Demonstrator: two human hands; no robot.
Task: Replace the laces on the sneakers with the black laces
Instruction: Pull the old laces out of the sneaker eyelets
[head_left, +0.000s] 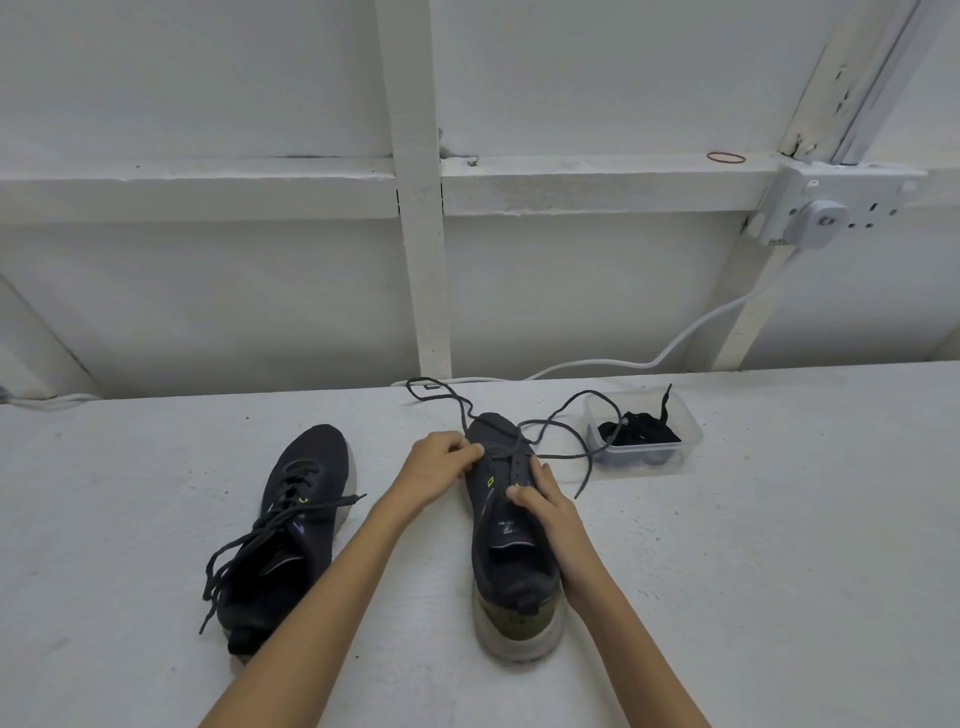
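We saw two dark sneakers on a white bench (779, 571), both with toes pointing toward the top of the frame. The right sneaker (511, 551) stood in the centre, heel toward us, its pale sole showing at the bottom. Its grey lace (550, 423) was mostly pulled loose, looping above the toe and trailing off to the right, where one strand crossed the rim of a clear plastic tub (644, 434).

The left hand (441, 465) sat at the left side of the shoe's forefoot, fingers pressed together and pinching the lace near the lower eyelets. The right hand (545, 506) rested on the shoe's right flank, fingers curled over the upper beside the tongue, steadying it; we could not tell whether it gripped any lace.

The left sneaker (291, 535) lay in the lower left of the frame, apart from the hands, still threaded with its own grey lace (260, 540), the ends spilling off to its left and right.

The black laces (641, 431) lay bundled inside the tub, right of centre, one tip sticking up over the rim.

A white cable (691, 332) ran along the wall down from a socket (831, 213) at the upper right.
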